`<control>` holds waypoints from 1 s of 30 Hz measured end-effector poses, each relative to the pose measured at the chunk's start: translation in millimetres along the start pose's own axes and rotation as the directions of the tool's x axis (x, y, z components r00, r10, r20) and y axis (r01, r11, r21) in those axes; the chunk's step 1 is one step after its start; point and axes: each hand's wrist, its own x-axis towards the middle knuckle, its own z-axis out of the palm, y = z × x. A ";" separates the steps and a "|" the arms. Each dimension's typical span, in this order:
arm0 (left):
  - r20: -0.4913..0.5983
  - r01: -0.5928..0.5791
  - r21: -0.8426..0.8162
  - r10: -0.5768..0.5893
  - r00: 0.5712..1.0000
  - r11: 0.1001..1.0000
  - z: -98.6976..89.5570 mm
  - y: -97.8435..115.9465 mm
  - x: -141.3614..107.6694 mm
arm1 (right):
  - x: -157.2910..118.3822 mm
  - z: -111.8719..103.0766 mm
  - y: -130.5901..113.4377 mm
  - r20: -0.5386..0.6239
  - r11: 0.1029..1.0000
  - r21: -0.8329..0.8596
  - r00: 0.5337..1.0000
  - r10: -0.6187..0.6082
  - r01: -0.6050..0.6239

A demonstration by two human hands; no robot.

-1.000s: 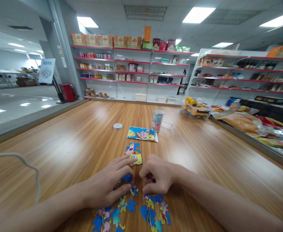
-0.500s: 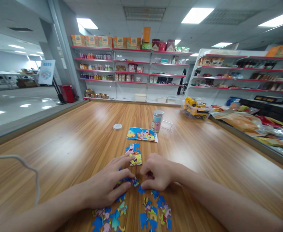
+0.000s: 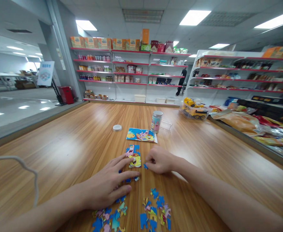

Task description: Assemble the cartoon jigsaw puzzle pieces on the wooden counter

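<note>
Pinched between the fingers of my right hand [image 3: 159,159] is a blue puzzle piece [image 3: 145,166], just right of the joined puzzle section [image 3: 134,156] with its pink and yellow cartoon figures. My left hand [image 3: 110,180] lies spread on the table, fingers apart, its fingertips reaching the joined section. Beneath and beside its fingers are several loose pieces, one small piece [image 3: 136,178] near the index fingertip; part of them is hidden. Closer to me, loose pieces lie in a left pile [image 3: 114,219] and a right pile [image 3: 153,214]. Beyond the joined section rests a picture sheet [image 3: 141,135].
A cartoon-printed tin [image 3: 156,122] stands at the sheet's right corner, beside a thin wire stand [image 3: 166,126]. Its round lid [image 3: 117,128] lies to the left. A clear box of yellow toy trucks [image 3: 195,109] sits far right; a white cable [image 3: 35,174] crosses the left side.
My right hand has moved away from me and slightly right, carrying a blue puzzle piece from among the loose ones to beside the joined section. My left hand has barely shifted.
</note>
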 end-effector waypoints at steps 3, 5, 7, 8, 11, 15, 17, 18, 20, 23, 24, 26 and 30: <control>-0.034 -0.012 -0.025 0.011 0.999 1.000 0.7 -1.0 0.5 | 3.7 6.9 12.4 -0.130 0.987 0.128 0.985 0.111 -0.094; -0.046 -0.020 -0.031 0.018 0.999 0.999 1.1 -1.5 0.7 | 6.7 10.5 19.3 -0.221 0.942 0.282 0.943 0.248 -0.182; -0.045 -0.021 -0.030 0.019 0.999 0.999 1.3 -1.5 1.1 | 8.6 10.9 22.5 -0.237 0.884 0.393 0.901 0.362 -0.252; -0.043 -0.019 -0.028 0.018 0.999 0.999 1.3 -1.5 1.3 | 8.7 9.4 22.2 -0.219 0.865 0.417 0.893 0.393 -0.279; -0.033 -0.004 -0.017 0.004 0.999 1.000 1.4 -1.4 2.1 | 5.5 -0.7 13.4 0.042 0.797 0.455 0.904 0.426 -0.396; -0.015 0.008 -0.004 -0.008 1.000 1.000 1.3 -1.2 2.3 | -1.9 -15.6 -0.9 0.592 0.655 0.545 0.794 0.142 -0.523; -0.014 0.008 -0.001 -0.008 1.000 1.000 1.1 -1.0 2.1 | -3.5 -16.9 0.8 0.613 0.616 0.625 0.790 -0.007 -0.480; -0.012 0.010 -0.001 -0.010 1.000 1.000 1.0 -1.0 1.9 | -3.6 -15.6 4.3 0.541 0.599 0.680 0.841 -0.020 -0.423; -0.006 0.017 -0.001 -0.017 1.000 1.000 0.7 -1.0 1.6 | -2.8 -10.1 14.4 0.258 0.619 0.751 0.965 0.044 -0.229; 0.007 0.027 -0.002 -0.027 1.000 1.000 0.6 -1.4 1.5 | -1.2 0.0 27.7 -0.009 0.773 0.633 0.998 0.057 -0.038; 0.009 0.027 -0.002 -0.027 1.000 1.000 0.7 -1.6 1.6 | -0.8 2.9 29.9 -0.018 0.813 0.582 0.999 0.046 -0.026; 0.010 0.029 0.000 -0.029 1.000 1.000 1.2 -2.2 2.0 | -0.4 7.4 31.2 -0.012 0.861 0.507 0.999 0.053 -0.039; 0.001 0.026 0.000 -0.026 1.000 1.000 1.8 -3.3 2.9 | 0.8 10.9 29.4 -0.078 0.905 0.418 0.990 0.122 -0.079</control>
